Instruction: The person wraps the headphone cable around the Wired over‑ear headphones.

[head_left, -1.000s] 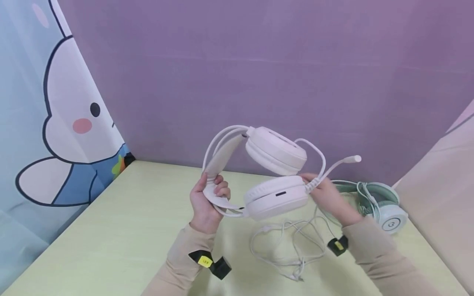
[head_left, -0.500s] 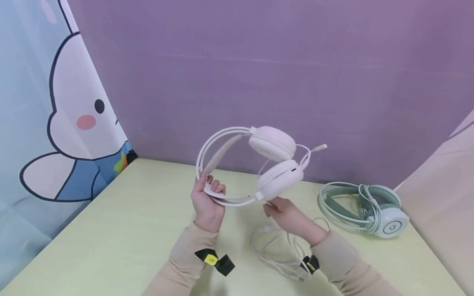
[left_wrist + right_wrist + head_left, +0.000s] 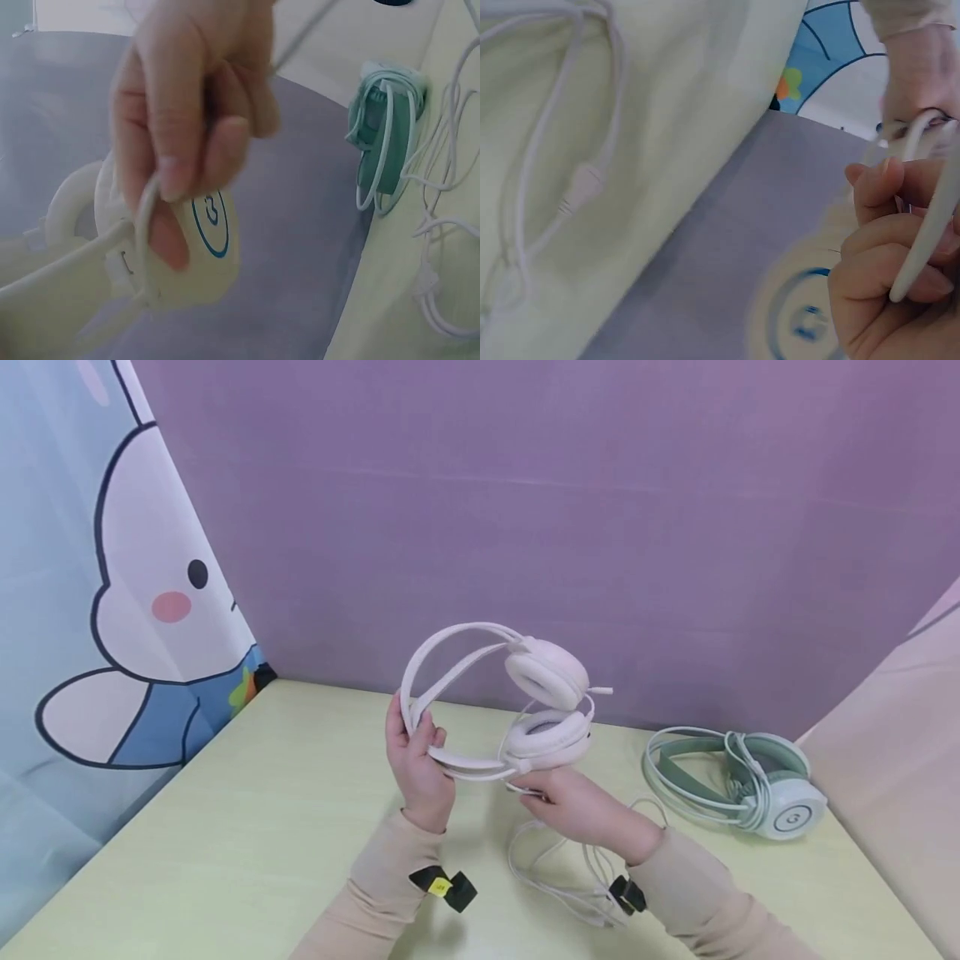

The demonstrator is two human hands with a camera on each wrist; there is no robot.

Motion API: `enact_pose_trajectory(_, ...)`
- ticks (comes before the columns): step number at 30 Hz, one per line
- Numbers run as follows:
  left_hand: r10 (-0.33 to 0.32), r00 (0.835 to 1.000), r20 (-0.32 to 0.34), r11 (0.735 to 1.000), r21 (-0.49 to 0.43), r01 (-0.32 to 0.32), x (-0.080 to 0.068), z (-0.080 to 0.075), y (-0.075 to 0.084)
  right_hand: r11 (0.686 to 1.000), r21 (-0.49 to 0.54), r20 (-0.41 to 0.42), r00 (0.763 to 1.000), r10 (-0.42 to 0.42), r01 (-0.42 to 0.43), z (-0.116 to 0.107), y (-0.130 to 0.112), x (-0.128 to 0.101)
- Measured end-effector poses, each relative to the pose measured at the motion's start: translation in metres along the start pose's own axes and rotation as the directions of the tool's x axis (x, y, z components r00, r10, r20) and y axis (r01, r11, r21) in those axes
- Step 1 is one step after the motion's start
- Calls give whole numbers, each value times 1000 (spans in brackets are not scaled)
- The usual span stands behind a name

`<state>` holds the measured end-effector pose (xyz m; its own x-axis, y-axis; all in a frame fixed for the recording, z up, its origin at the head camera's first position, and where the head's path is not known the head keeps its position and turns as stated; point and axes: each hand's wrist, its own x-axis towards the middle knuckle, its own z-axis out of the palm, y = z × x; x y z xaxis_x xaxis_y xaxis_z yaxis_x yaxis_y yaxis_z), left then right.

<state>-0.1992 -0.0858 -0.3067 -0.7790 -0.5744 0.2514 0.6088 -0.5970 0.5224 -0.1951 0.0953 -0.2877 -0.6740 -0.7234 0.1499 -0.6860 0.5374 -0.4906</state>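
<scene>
- Fingers of the left hand point(image 3: 420, 768) curl round the band of the white headset point(image 3: 495, 702), thumb on one side and fingers on the other, holding it up in the air above the middle of the table point(image 3: 247, 827).
- Right hand point(image 3: 577, 806) sits just under the lower ear cup; the right wrist view shows its fingers point(image 3: 877, 262) curled round the thin white frame near that cup.
- Both ear cups lie close together, one above the other, and a short microphone arm point(image 3: 600, 691) sticks out to the right between them.
- White cable point(image 3: 555, 868) hangs from the headset and lies in loose loops on the table below the right wrist, towards the near edge.
- Both sleeves are beige, each wrist carrying a black strap with a yellow tag point(image 3: 438, 885).
- Green headset point(image 3: 750, 781) lies flat near the far right corner of the table, its own cord wound round it, well apart from both hands.
- Purple wall point(image 3: 525, 510) stands behind the table, and a curtain with a cartoon rabbit point(image 3: 142, 602) hangs past the left edge.
</scene>
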Motion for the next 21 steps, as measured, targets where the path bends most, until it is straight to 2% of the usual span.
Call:
enact_pose_trajectory(3, 44, 999, 17, 994, 98, -46, -2, -1, -2, 995, -82, -29, 998, -54, 52, -10, -5, 0)
enact_pose_trajectory(6, 69, 996, 53, 980, 183, -78, -6, -2, -4, 976, -193, -53, 992, -110, 98, -21, -10, -1)
enact_pose_trajectory(8, 81, 994, 77, 970, 224, -97, -8, -3, -4, 951, -285, -70, 987, -146, 120, -27, -13, -3)
enact_pose_trajectory(9, 85, 992, 91, 966, 238, -105, -9, -3, -5, 928, -350, -76, 984, -164, 127, -29, -15, -4)
enact_pose_trajectory(11, 93, 988, 121, 960, 253, -121, -11, -4, -5, 858, -493, -84, 974, -210, 143, -32, -18, -7)
enact_pose_trajectory(15, 104, 979, 177, 950, 273, -150, -13, -3, -7, 643, -752, -115, 931, -346, 146, -34, -23, -12)
enact_pose_trajectory(16, 105, 977, 185, 948, 277, -154, -13, -3, -7, 607, -783, -133, 918, -373, 133, -35, -23, -13)
enact_pose_trajectory(17, 105, 976, 191, 947, 280, -157, -13, -3, -6, 598, -794, -162, 908, -387, 113, -36, -23, -14)
enact_pose_trajectory(18, 102, 975, 195, 946, 283, -156, -13, -3, -6, 609, -788, -194, 900, -390, 94, -38, -22, -16)
enact_pose_trajectory(19, 97, 976, 197, 947, 284, -151, -13, -4, -6, 631, -772, -234, 890, -392, 75, -41, -21, -18)
enact_pose_trajectory(21, 89, 976, 200, 945, 294, -146, -13, -4, -6, 702, -711, -316, 874, -370, 41, -48, -18, -21)
